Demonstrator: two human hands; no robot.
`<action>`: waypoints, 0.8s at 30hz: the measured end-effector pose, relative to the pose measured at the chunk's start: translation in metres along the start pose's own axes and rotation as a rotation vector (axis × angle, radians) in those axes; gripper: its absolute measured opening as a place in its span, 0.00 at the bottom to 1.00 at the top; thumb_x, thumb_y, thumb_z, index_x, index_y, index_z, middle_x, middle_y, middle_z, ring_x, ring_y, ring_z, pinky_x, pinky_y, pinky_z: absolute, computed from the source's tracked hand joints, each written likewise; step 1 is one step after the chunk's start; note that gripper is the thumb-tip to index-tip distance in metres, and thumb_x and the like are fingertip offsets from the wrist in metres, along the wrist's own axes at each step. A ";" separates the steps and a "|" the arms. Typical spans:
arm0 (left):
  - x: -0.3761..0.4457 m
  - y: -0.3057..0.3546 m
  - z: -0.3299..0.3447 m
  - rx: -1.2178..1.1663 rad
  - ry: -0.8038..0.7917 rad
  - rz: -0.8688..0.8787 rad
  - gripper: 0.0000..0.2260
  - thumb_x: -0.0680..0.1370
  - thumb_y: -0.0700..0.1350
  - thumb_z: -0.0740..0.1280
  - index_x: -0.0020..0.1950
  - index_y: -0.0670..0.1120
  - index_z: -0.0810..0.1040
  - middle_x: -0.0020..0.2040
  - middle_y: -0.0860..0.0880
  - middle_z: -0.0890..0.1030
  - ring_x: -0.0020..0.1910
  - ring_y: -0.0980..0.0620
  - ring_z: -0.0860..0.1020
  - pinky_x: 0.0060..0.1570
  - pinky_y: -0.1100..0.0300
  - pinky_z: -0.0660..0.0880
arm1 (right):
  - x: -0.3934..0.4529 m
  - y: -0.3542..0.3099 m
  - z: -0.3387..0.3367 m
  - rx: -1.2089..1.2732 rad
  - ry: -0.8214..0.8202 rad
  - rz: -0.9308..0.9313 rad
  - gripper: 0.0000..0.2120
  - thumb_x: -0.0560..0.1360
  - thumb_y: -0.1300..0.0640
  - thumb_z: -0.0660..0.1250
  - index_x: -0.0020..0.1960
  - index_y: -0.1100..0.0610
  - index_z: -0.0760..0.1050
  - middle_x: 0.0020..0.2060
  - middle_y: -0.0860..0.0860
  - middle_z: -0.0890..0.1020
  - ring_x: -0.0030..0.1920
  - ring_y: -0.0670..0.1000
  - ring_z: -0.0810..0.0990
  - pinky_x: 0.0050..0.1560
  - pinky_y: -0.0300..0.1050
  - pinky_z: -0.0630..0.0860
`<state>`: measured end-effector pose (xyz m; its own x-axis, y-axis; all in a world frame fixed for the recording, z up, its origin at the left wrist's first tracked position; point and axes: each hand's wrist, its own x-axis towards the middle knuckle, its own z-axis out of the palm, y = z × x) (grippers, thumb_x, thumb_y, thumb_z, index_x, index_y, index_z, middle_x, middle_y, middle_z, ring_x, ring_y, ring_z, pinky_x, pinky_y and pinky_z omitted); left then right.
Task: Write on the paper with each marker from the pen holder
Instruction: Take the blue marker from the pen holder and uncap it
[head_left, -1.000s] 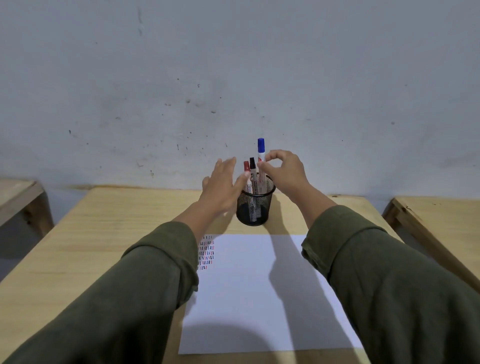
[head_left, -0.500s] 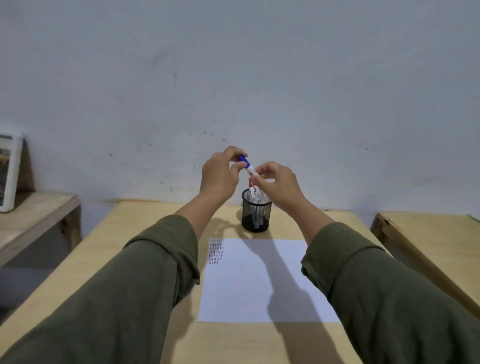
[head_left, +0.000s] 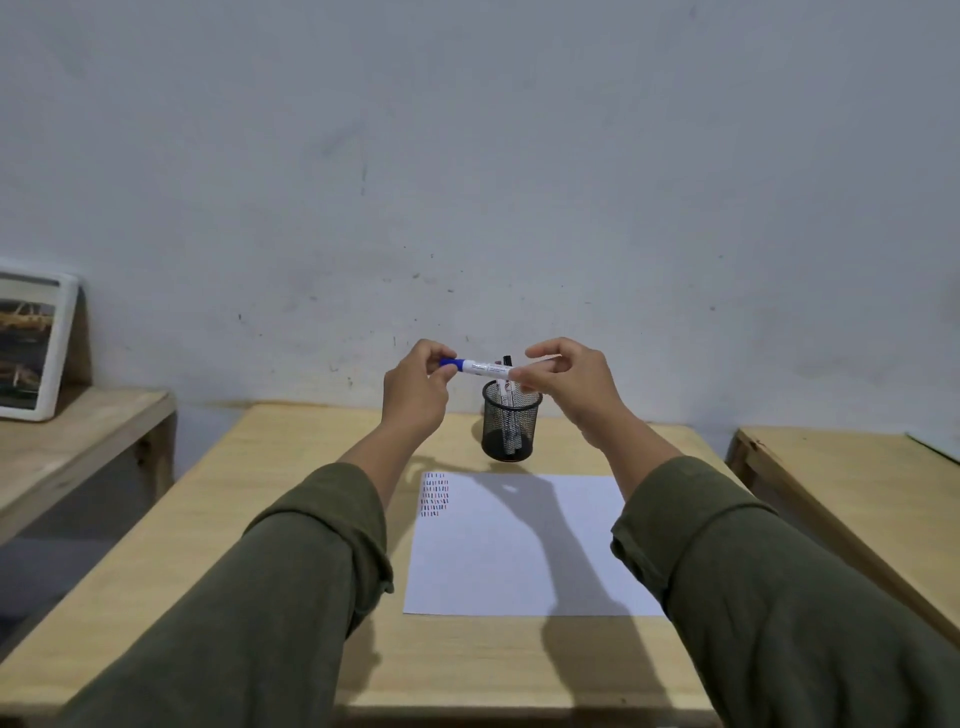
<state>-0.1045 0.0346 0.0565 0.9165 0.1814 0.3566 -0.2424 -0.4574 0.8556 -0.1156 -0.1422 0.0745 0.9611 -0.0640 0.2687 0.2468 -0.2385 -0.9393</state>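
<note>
A blue-capped white marker (head_left: 483, 367) lies level in the air above the black mesh pen holder (head_left: 510, 428). My left hand (head_left: 415, 391) pinches its blue cap end. My right hand (head_left: 569, 382) grips the white barrel at the other end. Two more markers stand in the holder, their tops partly hidden behind the held one. The white paper (head_left: 524, 545) lies on the wooden table (head_left: 291, 499) in front of the holder, with rows of short coloured strokes in its top left corner.
A wooden bench (head_left: 67, 447) at the left carries a white-framed picture (head_left: 34, 345) leaning on the wall. Another wooden table (head_left: 857, 499) stands at the right. A grey wall rises close behind the holder.
My right hand lifted the blue marker out of the holder and turned it level. My left hand left the holder and took hold of the cap end. The view pulled back.
</note>
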 end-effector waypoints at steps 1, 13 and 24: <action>0.000 -0.001 0.001 0.003 -0.010 -0.008 0.07 0.78 0.41 0.62 0.55 0.46 0.77 0.50 0.49 0.80 0.48 0.53 0.74 0.47 0.62 0.66 | 0.000 0.000 0.000 0.036 0.017 0.008 0.13 0.64 0.61 0.77 0.46 0.55 0.78 0.36 0.54 0.84 0.36 0.51 0.84 0.45 0.43 0.78; -0.003 -0.002 0.009 -0.030 -0.036 0.031 0.08 0.79 0.44 0.60 0.53 0.47 0.78 0.44 0.50 0.80 0.38 0.56 0.72 0.33 0.73 0.66 | -0.003 0.003 0.011 0.543 0.038 0.106 0.01 0.72 0.63 0.71 0.43 0.59 0.79 0.31 0.50 0.84 0.32 0.46 0.83 0.45 0.38 0.80; -0.006 -0.005 0.017 -0.040 -0.110 0.095 0.08 0.78 0.45 0.63 0.52 0.46 0.80 0.42 0.51 0.78 0.42 0.52 0.71 0.37 0.71 0.65 | -0.005 0.011 0.015 0.578 -0.001 0.142 0.07 0.76 0.59 0.67 0.40 0.60 0.76 0.27 0.52 0.80 0.26 0.45 0.79 0.33 0.35 0.79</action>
<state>-0.1034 0.0205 0.0437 0.9177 0.0411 0.3950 -0.3400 -0.4328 0.8349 -0.1163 -0.1296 0.0597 0.9897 -0.0559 0.1316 0.1428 0.3390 -0.9299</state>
